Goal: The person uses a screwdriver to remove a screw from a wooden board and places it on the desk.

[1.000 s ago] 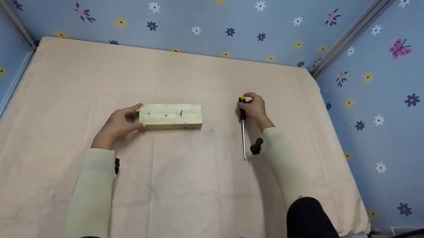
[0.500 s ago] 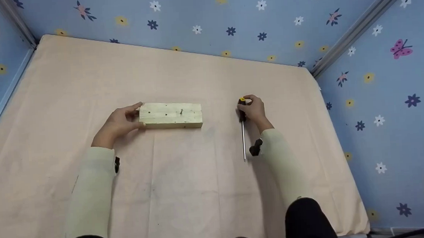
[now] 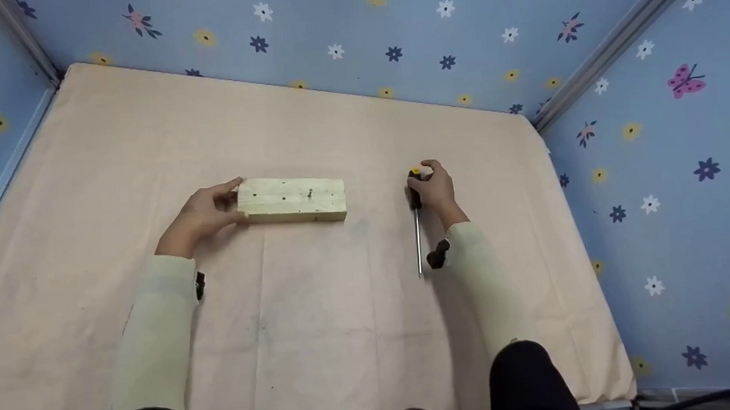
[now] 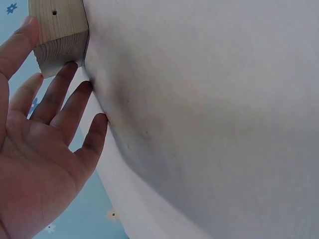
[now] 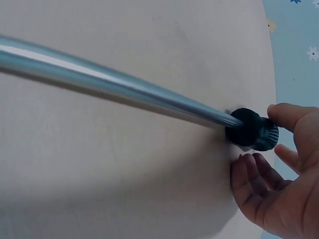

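Observation:
A pale wooden block (image 3: 270, 204) lies flat on the cloth, small holes in its top and a screw or nail (image 3: 310, 194) standing up right of its middle. My left hand (image 3: 204, 215) holds its left end, thumb at the near side and index finger at the far corner. In the left wrist view, the other fingers (image 4: 75, 112) fan out under the block's end (image 4: 60, 50). To the right, my right hand (image 3: 436, 185) holds the black and yellow handle of a screwdriver (image 3: 418, 240) between thumb and fingers. Its long steel shaft (image 5: 124, 89) points towards me.
A beige cloth (image 3: 322, 334) with fold lines covers the table. Blue flowered panels (image 3: 354, 28) rise behind it and at both sides. Black wrist cameras (image 3: 439, 254) sit on the pale sleeves.
The right hand's fingers have shifted slightly on the screwdriver handle, index finger a little further from its yellow end. The block and left hand stay in place.

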Motion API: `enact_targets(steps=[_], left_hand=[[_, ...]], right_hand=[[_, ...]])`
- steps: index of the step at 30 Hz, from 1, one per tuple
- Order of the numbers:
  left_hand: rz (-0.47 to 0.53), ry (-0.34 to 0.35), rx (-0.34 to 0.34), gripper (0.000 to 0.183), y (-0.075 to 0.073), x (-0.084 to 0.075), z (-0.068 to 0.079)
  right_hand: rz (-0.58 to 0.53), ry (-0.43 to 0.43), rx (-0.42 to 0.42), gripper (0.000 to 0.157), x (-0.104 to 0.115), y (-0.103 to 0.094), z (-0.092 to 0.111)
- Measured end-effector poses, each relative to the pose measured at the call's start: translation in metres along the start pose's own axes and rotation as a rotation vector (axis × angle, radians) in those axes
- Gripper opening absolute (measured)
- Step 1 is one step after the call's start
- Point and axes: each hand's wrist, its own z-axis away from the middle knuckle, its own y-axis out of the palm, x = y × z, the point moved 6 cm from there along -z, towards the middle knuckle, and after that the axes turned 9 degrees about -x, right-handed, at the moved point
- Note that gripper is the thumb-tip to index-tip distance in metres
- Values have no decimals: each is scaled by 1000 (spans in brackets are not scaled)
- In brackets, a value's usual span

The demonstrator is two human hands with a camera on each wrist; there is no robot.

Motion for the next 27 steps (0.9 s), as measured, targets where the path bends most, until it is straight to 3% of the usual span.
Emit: enact_targets(steps=[4, 9, 20, 27], left_hand=[[0, 1, -2, 83, 0, 1, -2], [-13, 3, -12, 82, 0, 3, -3], [8, 32, -4, 82, 3, 1, -1], [-8, 3, -13, 82, 2, 3, -1]], right_hand=[[-60, -29, -16, 60, 3, -4, 0], [-118, -145, 25, 61, 12, -7, 4], [-112, -423, 41, 60, 26, -8, 22], [-125, -537, 79, 60, 46, -1, 39]])
